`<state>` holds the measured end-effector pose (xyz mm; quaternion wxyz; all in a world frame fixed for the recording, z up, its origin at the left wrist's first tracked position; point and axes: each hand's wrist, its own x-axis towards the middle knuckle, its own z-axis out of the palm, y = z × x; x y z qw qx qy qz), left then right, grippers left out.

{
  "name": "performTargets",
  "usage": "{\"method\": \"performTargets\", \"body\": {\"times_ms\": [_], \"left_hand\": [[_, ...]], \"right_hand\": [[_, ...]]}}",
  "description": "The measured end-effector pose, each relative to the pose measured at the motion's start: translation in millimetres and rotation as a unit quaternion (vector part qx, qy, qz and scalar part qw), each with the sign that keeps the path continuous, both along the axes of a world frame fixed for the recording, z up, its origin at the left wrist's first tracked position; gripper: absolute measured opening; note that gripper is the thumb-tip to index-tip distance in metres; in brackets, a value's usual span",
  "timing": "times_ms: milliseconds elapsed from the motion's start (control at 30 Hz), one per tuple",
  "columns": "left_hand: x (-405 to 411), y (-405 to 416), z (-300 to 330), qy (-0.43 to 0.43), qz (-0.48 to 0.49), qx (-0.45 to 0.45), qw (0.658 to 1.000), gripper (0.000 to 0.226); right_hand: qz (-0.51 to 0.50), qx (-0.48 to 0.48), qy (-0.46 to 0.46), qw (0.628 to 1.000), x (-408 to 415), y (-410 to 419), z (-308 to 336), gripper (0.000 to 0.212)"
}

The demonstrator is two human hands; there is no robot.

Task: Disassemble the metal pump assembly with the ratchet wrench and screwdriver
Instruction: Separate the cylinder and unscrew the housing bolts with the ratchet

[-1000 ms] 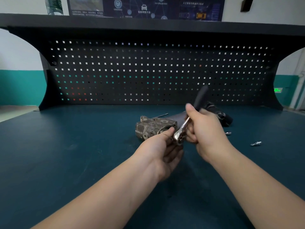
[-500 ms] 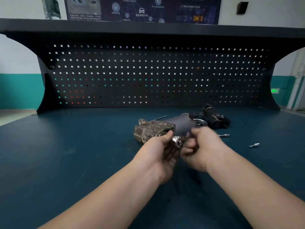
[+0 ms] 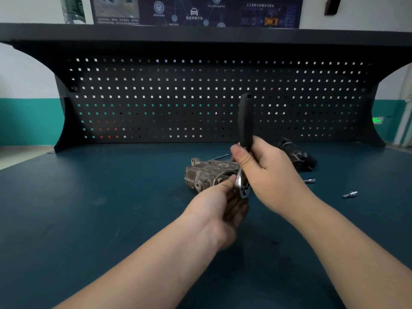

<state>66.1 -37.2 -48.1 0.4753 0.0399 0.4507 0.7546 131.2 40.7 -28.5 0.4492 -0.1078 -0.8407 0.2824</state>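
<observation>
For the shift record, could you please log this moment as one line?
right hand: grips ratchet wrench, handle up | left hand: pinches its head | pump assembly: on bench behind hands | loose bolts: right

The right hand grips the ratchet wrench, handle pointing to 12 o'clock. The left hand pinches its head from 7 o'clock. The pump assembly lies just beyond; loose bolts at 3 o'clock.

black pegboard, wall poster, bottle
</observation>
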Motion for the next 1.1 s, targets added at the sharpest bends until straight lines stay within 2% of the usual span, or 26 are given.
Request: {"method": "performTargets", "body": {"times_ms": [67, 100, 133, 167, 200, 233, 267, 300, 367, 433, 467, 500, 533, 600, 667, 733, 767, 800, 833, 867, 900, 933, 967, 1000, 1033, 1100], "left_hand": [[-1.2, 0.6, -0.2, 0.005, 0.002, 0.006, 1.0, 0.019], [-1.6, 1.3, -0.1, 0.006, 0.005, 0.012, 1.0, 0.019], [-1.8, 2.1, 0.2, 0.006, 0.01, 0.019, 1.0, 0.02], [-1.9, 2.6, 0.2, 0.007, 0.013, 0.023, 1.0, 0.021], [-1.7, 3.0, 0.2, 0.008, 0.014, 0.026, 1.0, 0.021], [-1.9, 2.9, -0.3, 0.011, 0.014, 0.028, 0.999, 0.021], [-1.8, 2.5, -1.0, 0.013, 0.012, 0.029, 0.999, 0.02], [-2.0, 2.3, -2.3, 0.016, 0.011, 0.027, 0.999, 0.018], [-1.5, 2.4, -3.4, 0.011, 0.014, 0.023, 1.0, 0.015], [-1.1, 3.2, -2.9, 0.002, 0.017, 0.02, 1.0, 0.013], [-0.5, 3.4, -2.4, -0.001, 0.018, 0.018, 1.0, 0.014], [-0.1, 3.4, -2.1, -0.004, 0.018, 0.016, 1.0, 0.015], [0.6, 3.2, -1.6, -0.007, 0.017, 0.015, 1.0, 0.017], [0.8, 2.2, -1.5, -0.01, 0.014, 0.015, 1.0, 0.019], [0.2, 1.5, -2.0, -0.01, 0.012, 0.017, 1.0, 0.019], [-1.4, 1.9, -2.7, -0.002, 0.013, 0.021, 1.0, 0.018], [-2.2, 2.2, -2.7, 0.002, 0.013, 0.022, 1.0, 0.018], [-2.6, 2.4, -2.5, 0.004, 0.014, 0.024, 1.0, 0.018], [-3.1, 2.6, -2.4, 0.006, 0.015, 0.027, 0.999, 0.02], [-2.8, 3.0, -2.6, 0.008, 0.016, 0.029, 0.999, 0.021], [-2.3, 2.9, -2.9, 0.014, 0.016, 0.03, 0.999, 0.023], [-1.6, 2.9, -3.8, 0.022, 0.015, 0.028, 0.999, 0.023], [-1.1, 3.0, -4.6, 0.027, 0.014, 0.027, 0.999, 0.022], [-0.6, 3.1, -5.1, 0.027, 0.014, 0.026, 0.999, 0.02], [-0.6, 3.2, -5.5, 0.023, 0.015, 0.026, 0.999, 0.02], [-1.2, 4.1, -5.2, 0.009, 0.02, 0.023, 1.0, 0.016]], "right_hand": [[-0.011, -0.153, 0.035, 0.988, -3.1, 0.0, 0.1, 0.031], [-0.003, -0.291, 0.061, 0.955, -5.0, 2.2, -0.4, 0.035], [0.02, -0.45, 0.091, 0.888, -6.5, 4.4, -1.9, 0.037], [0.046, -0.591, 0.118, 0.797, -7.2, 5.3, -5.2, 0.037], [0.065, -0.69, 0.134, 0.708, -6.9, 5.6, -9.9, 0.037], [0.076, -0.741, 0.141, 0.652, -7.1, 6.1, -14.3, 0.036], [0.077, -0.754, 0.136, 0.638, -8.5, 6.5, -16.7, 0.036], [0.066, -0.736, 0.123, 0.663, -10.9, 7.1, -18.2, 0.036], [0.022, -0.623, 0.11, 0.774, -16.2, 8.0, -16.6, 0.037], [-0.024, -0.393, 0.107, 0.913, -14.7, 8.8, -11.2, 0.035], [-0.034, -0.251, 0.09, 0.963, -11.6, 7.2, -8.3, 0.032], [-0.032, -0.124, 0.071, 0.989, -8.8, 5.0, -6.6, 0.029], [-0.021, -0.034, 0.053, 0.998, -6.1, 3.1, -6.2, 0.026], [0.005, 0.041, 0.025, 0.999, -3.2, -0.1, -6.0, 0.021], [0.0, 0.031, 0.026, 0.999, -3.7, -0.3, -7.1, 0.022], [-0.033, -0.064, 0.049, 0.996, -6.5, 0.4, -6.9, 0.028], [-0.041, -0.159, 0.062, 0.984, -8.6, 1.1, -6.5, 0.031], [-0.031, -0.284, 0.082, 0.955, -11.0, 2.8, -7.4, 0.033], [-0.005, -0.422, 0.107, 0.9, -13.0, 5.0, -9.0, 0.035], [0.022, -0.545, 0.132, 0.827, -13.7, 6.8, -11.3, 0.035], [0.041, -0.638, 0.144, 0.755, -13.4, 7.2, -14.4, 0.034], [0.054, -0.694, 0.146, 0.703, -13.0, 7.8, -17.9, 0.035], [0.058, -0.719, 0.141, 0.678, -13.6, 8.3, -20.8, 0.036], [0.053, -0.718, 0.132, 0.682, -16.2, 9.1, -23.0, 0.036], [0.038, -0.688, 0.124, 0.714, -19.3, 9.7, -23.9, 0.036], [-0.003, -0.519, 0.121, 0.846, -21.1, 12.0, -22.0, 0.034]]}}
